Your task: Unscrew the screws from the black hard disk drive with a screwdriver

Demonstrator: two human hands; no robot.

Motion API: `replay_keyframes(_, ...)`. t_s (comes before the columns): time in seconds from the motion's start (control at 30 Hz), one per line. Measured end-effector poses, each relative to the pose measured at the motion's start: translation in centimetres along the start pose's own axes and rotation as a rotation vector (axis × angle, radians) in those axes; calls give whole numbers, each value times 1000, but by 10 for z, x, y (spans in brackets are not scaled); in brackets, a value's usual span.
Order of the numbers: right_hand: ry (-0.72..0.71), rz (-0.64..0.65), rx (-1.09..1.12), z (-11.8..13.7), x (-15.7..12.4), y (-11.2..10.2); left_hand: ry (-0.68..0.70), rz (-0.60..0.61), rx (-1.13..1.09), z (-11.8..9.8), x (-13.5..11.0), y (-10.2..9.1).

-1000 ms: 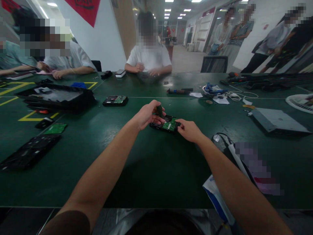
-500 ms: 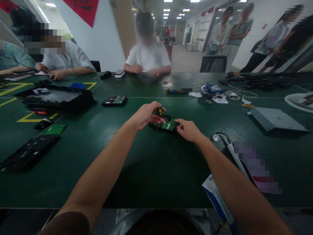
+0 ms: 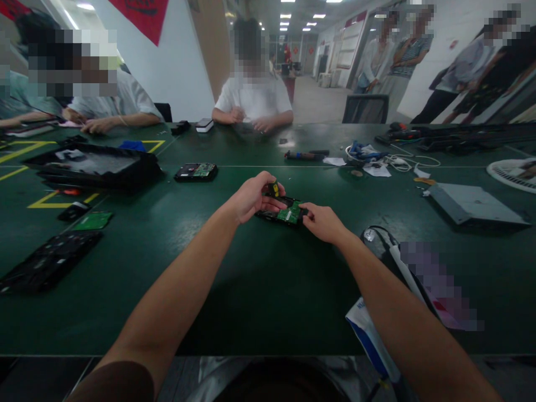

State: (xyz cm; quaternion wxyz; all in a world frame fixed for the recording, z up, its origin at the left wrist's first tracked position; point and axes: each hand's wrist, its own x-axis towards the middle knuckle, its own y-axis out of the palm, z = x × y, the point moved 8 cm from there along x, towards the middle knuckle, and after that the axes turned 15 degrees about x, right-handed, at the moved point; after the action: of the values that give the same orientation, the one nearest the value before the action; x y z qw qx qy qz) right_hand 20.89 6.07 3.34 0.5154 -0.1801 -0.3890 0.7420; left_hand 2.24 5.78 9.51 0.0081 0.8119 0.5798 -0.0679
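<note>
A small black device with a green circuit board (image 3: 290,214) exposed lies on the table in front of me. My left hand (image 3: 256,196) is closed round a short black-and-yellow screwdriver (image 3: 274,188), held upright over the device's left part; its tip is hidden by the fingers. Some of the left fingers reach out over the board. On the other side, my right hand (image 3: 321,221) pinches the device's right end between thumb and fingers.
A similar opened device (image 3: 196,172) lies to the left, with a black tray (image 3: 96,164) beyond it. Nearer left are a loose green board (image 3: 94,221) and a black panel (image 3: 50,261). A grey metal box (image 3: 477,204) and cables (image 3: 368,153) are on the right. Several people sit or stand around.
My left fingers have shifted slightly right over the board, and the screwdriver has tilted a little. My right hand stays on the device's end.
</note>
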Motion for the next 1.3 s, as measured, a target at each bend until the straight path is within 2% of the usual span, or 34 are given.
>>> replay_keyframes(0.2, -4, -12, 7, -2, 0, 0, 16, -60, 56, -4, -3, -10)
replay_keyframes(0.5, -2, -17, -30, 1, 0, -2, -2, 3, 31, -6, -6, 8)
replay_keyframes(0.77, -2, -5, 5, -2, 0, 0, 30, -74, 123, -6, -4, -5)
replay_keyframes(1.17, -8, -17, -8, 0, 0, -1, 4, 89, -3, -4, -7, 16)
replay_keyframes(1.3, -9, -15, 2, -2, 0, 0, 2, 86, 0, -4, -7, 13)
